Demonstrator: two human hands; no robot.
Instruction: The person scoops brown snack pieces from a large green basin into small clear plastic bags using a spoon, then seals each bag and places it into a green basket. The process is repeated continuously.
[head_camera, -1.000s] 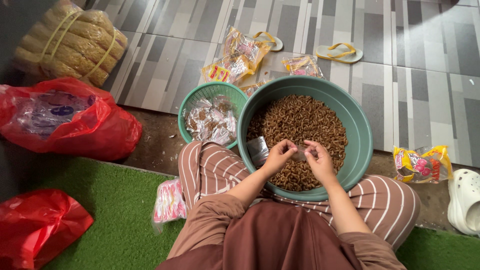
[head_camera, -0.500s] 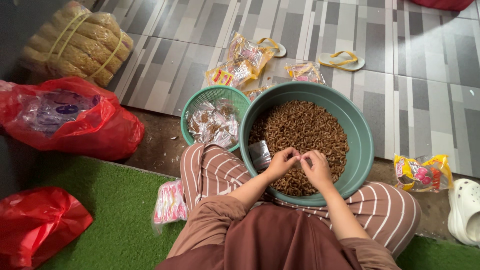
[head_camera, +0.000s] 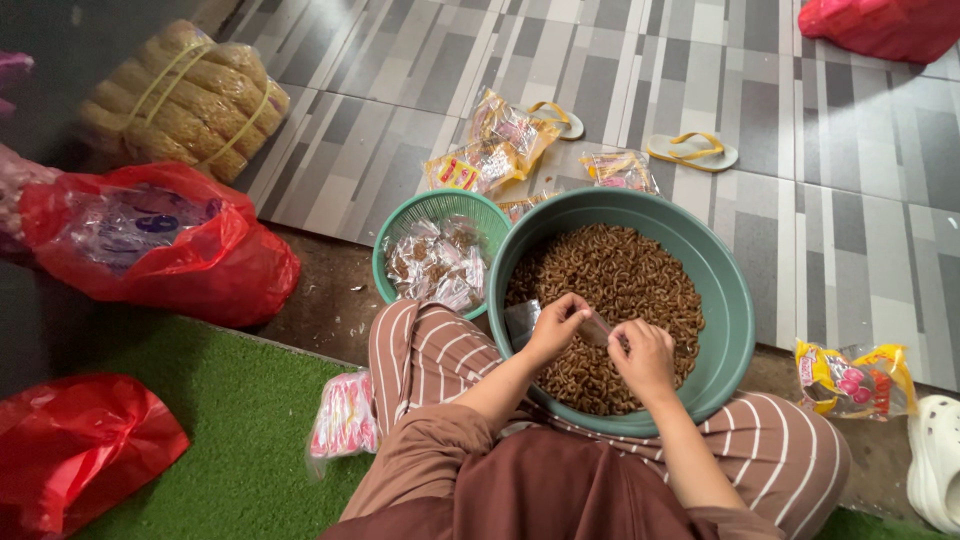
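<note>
a small clear plastic packet (head_camera: 597, 328) — pinched over the green basin (head_camera: 722, 290) of brown curly snacks (head_camera: 620, 280).

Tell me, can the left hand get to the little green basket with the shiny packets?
Probably yes. The left hand is close beside the small green basket, with only the big bowl's rim between them and nothing covering the open top.

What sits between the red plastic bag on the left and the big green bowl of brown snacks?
In the head view, a small green basket of clear-wrapped packets sits between the red bag and the big bowl, touching the bowl's rim.
</note>
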